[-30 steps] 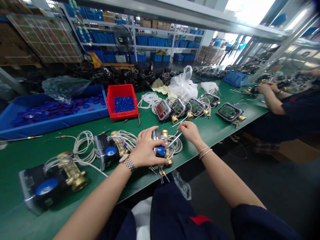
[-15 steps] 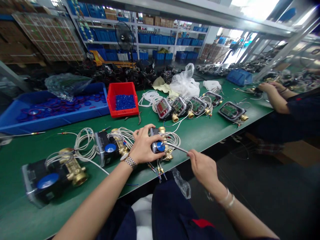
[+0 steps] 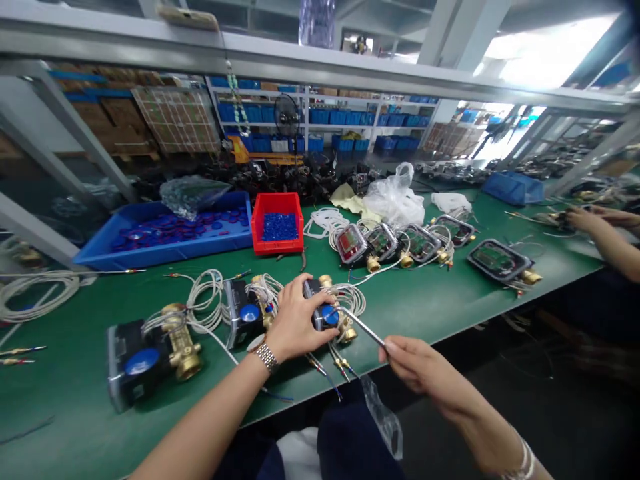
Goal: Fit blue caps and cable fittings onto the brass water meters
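My left hand [image 3: 300, 319], with a watch at the wrist, is closed around a black meter [image 3: 313, 288] with a blue round cap [image 3: 330, 315] and a brass pipe body [image 3: 346, 328]. Between the fingers of my right hand [image 3: 417, 363] is a hex key [image 3: 367, 331], a thin metal rod with a bent end. Its bent end reaches the meter near the blue cap; whether it sits in a screw I cannot tell. Coiled grey cable [image 3: 354, 297] lies behind this meter. To the left stand a second meter [image 3: 243, 313] and a third, larger-looking meter [image 3: 143, 360], both with blue caps.
A blue tray [image 3: 165, 250] of round blue caps and a red bin [image 3: 277, 200] of small blue parts stand behind. Several opened meters [image 3: 423, 243] line the back right. A clear plastic bag [image 3: 383, 413] hangs at the front edge. A co-worker's hands [image 3: 590, 220] are far right.
The camera view has shifted, so the bench appears lower and further right. My left hand stays on the meter. The hex key remains in my right hand, its tip still at the cap.
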Action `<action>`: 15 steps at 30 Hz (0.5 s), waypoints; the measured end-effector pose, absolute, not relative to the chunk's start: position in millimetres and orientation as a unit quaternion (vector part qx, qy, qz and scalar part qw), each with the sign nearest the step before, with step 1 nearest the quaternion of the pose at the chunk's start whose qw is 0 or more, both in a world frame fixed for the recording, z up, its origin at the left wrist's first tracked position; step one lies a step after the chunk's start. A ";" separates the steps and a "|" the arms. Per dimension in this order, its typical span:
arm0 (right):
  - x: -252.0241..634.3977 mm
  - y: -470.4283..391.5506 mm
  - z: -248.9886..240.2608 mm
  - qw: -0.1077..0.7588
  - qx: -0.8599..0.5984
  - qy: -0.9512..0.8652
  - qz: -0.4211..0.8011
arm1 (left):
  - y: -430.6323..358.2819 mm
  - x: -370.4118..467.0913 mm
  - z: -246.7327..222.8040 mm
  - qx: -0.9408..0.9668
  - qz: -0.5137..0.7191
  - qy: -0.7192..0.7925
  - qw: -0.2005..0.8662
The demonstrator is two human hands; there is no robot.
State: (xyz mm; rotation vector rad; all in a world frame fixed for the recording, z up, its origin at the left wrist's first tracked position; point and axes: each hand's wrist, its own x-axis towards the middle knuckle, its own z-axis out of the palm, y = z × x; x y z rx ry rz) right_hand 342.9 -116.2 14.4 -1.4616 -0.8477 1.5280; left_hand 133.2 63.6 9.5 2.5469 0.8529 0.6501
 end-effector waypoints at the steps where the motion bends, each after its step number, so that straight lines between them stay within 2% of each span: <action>1: 342.5 -115.7 12.9 0.415 -0.534 -0.292 0.677 | 64.8 128.4 10.5 0.906 0.224 0.297 0.201; 4: 341.5 -120.5 9.0 0.406 -0.424 -0.228 0.776 | 65.2 118.6 15.4 0.907 0.195 0.291 0.233; 10: 344.1 -120.3 -11.0 0.472 -0.315 -0.239 0.788 | 60.9 118.9 24.3 0.905 0.150 0.306 0.253; 12: 341.8 -116.3 -22.5 0.457 -0.289 -0.259 0.800 | 63.9 120.1 25.5 0.908 0.142 0.297 0.258; 15: 338.1 -115.1 -30.3 0.399 -0.352 -0.313 0.787 | 70.2 121.4 25.4 0.917 0.136 0.271 0.258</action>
